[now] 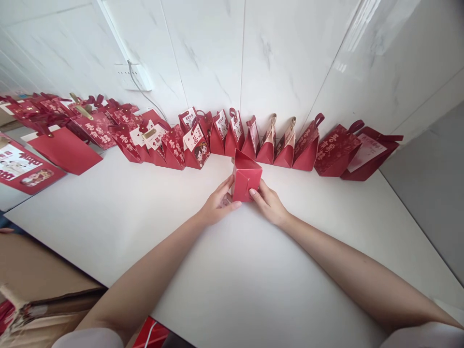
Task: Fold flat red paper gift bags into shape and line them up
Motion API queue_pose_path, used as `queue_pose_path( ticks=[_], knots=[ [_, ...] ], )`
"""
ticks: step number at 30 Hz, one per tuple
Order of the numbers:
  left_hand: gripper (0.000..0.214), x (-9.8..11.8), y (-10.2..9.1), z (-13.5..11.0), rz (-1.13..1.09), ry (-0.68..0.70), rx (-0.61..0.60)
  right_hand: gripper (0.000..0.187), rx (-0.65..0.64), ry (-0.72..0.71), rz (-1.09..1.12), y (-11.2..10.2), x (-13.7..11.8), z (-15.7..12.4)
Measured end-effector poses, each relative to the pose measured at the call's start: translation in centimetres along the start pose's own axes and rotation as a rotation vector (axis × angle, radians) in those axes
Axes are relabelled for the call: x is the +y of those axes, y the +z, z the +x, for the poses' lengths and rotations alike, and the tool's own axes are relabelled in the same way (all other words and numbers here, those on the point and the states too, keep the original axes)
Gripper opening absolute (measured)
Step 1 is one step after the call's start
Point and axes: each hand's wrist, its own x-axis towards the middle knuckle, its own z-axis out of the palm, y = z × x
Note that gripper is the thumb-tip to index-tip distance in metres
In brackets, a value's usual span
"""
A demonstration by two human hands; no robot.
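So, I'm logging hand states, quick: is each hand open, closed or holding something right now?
Left hand: holding the red box at its left side.
Right hand: holding the same box at its right side.

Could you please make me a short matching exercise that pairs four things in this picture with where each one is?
Things
1. plain red box
2. wall socket
3. cardboard carton
4. row of gift boxes

Places
A. standing along the back of the white table
B. at the lower left of the picture
C. between the left hand and the right hand
D. mounted on the tiled wall

Right pairs: 1-C, 2-D, 3-B, 4-A
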Motion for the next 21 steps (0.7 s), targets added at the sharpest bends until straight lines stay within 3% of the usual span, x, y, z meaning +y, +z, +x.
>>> queue_pose_path(
  ticks=[3, 6, 11, 13, 18, 21],
  knots=[
    [0.069, -0.13, 0.4, -0.1, -0.026, -0.048, 0.025, 0.047, -0.022, 0.007, 0.063, 0.12, -0.1, -0.07],
    [0.061, -0.34, 0.13, -0.01, -0.068, -0.078, 0.129, 0.056, -0.041, -0.025, 0.114, 0.31, -0.09, -0.24],
    [0.043, -0.4, 0.16, 0.03, -0.018, 0.049, 0.52, 0.058, -0.047, -0.178, 0.124, 0.47, -0.5, -0.6],
    [0.043, -0.45, 0.28, -0.03, 0.009, 0.082, 0.604, 0.058, -0.055, -0.22, 0.118, 0.5, -0.75, -0.71],
    [0.041, -0.56, 0.1, -0.15, 0.101, 0.062, 0.588, 0.063, -0.051, -0.235, 0.04, 0.48, -0.95, -0.7],
    [0.042, -0.78, -0.13, -0.01, 0.183, 0.016, 0.477, 0.065, 0.002, -0.273, -0.082, 0.32, -0.8, -0.47]
  ],
)
